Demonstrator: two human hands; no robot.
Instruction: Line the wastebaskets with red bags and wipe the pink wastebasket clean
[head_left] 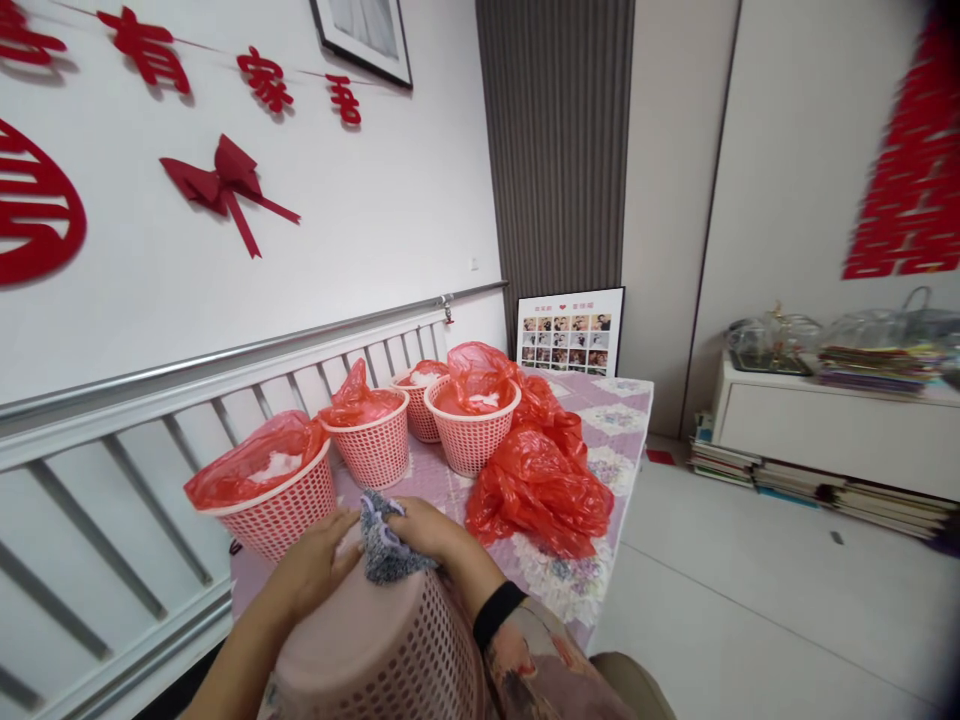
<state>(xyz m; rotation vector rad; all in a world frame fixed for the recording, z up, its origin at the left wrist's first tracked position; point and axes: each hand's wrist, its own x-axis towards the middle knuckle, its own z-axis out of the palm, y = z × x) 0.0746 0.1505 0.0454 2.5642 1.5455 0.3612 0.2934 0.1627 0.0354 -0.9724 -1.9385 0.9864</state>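
A pale pink plastic basket with perforated sides is tipped in front of me, its solid base turned up. My left hand holds the base at its left far edge, fingers and thumb closed around it. In my right hand is a bunched grey fuzzy cloth with a purple edging, pressed against the far edge of the base. The right fingertips are partly hidden in the cloth. Just beyond my left hand stands a pink basket lined with a red plastic bag.
More bag-lined baskets stand along the radiator on the left. A heap of red plastic bags covers the right part of the flowered tablecloth. A low white cabinet and stacked books are at right.
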